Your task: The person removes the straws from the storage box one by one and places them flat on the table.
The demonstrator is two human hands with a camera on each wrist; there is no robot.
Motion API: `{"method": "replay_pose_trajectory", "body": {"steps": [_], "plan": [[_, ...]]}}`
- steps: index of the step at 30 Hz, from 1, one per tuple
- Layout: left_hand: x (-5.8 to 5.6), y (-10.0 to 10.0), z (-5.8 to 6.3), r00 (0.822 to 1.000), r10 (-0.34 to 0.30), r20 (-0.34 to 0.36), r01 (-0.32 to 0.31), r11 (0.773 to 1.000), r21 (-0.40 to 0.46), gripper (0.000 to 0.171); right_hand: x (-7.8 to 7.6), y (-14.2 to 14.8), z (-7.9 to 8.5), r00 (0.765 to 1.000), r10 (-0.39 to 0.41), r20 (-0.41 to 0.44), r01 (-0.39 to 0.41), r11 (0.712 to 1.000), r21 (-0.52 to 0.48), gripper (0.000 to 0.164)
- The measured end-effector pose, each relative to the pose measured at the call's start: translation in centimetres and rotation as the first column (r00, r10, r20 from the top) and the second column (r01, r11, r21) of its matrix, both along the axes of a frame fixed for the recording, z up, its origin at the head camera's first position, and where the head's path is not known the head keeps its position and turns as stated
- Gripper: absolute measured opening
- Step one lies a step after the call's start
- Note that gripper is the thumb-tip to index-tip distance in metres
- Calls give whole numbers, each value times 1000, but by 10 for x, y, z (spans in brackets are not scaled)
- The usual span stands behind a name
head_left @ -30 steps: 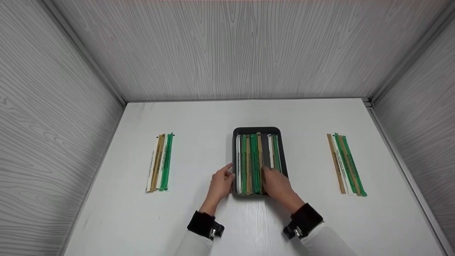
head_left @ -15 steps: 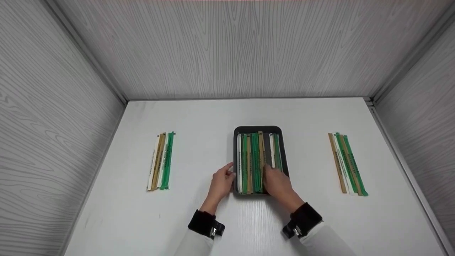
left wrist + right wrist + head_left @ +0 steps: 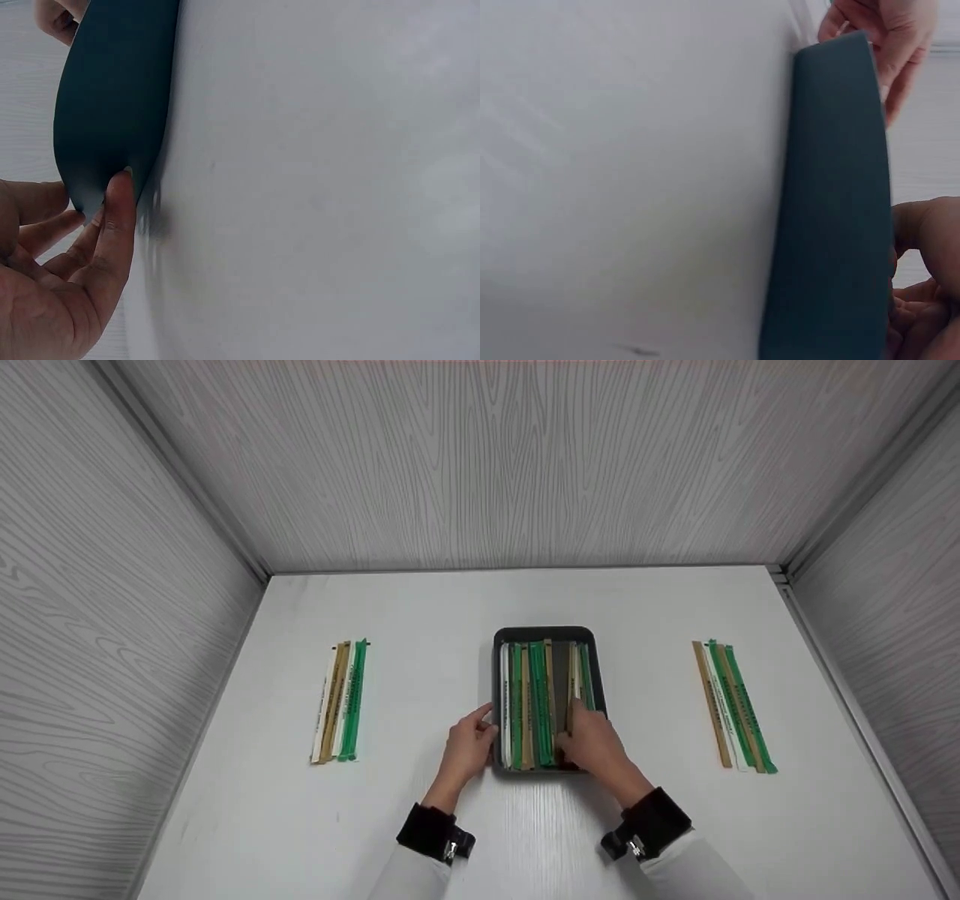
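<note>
A dark rectangular tray (image 3: 504,631) stands in the middle of the table, with a row of white, green and brown paper-wrapped straws (image 3: 538,690) lying lengthwise in it. My left hand (image 3: 466,746) holds the tray at its left side; in the left wrist view its fingers lie against the wall at the corner. Over the right part of the tray, my right hand (image 3: 596,742) pinches the lower part of a brown wrapped straw (image 3: 571,679). A dark strip of tray floor shows just left of that straw. From the right wrist view, the tray's wall (image 3: 832,202) hides those fingertips.
Another group of white, brown and green wrapped straws (image 3: 341,701) lies on the white table (image 3: 420,615) at the left. A similar group (image 3: 731,705) lies slanted at the right. Grey wood-grain panels (image 3: 480,472) border the table at back and sides.
My right hand has shifted slightly right inside the tray, and the brown straw now lies beside the white one there, apart from the other brown straw. The left hand stays at the tray.
</note>
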State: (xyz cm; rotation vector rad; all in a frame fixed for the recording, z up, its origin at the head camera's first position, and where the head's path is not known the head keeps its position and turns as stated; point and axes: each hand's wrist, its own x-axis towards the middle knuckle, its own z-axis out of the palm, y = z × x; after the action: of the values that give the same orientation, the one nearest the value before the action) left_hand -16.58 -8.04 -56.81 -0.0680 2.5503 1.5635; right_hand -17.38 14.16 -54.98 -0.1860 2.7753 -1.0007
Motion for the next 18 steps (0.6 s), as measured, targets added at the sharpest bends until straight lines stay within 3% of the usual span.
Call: {"method": "replay_pose_trajectory", "body": {"steps": [4, 11, 18], "plan": [[0, 0, -1, 1000, -4, -1, 4, 1000, 3, 44, 1, 7, 13, 1000, -17, 5, 17, 999, -46, 68], [-1, 0, -1, 1000, 2, 6, -2, 1000, 18, 44, 3, 29, 29, 995, -17, -95, 11, 998, -59, 63], [-1, -1, -2, 1000, -1, 0, 1, 1000, 0, 44, 2, 70, 37, 988, -38, -153, 29, 998, -63, 58]]}}
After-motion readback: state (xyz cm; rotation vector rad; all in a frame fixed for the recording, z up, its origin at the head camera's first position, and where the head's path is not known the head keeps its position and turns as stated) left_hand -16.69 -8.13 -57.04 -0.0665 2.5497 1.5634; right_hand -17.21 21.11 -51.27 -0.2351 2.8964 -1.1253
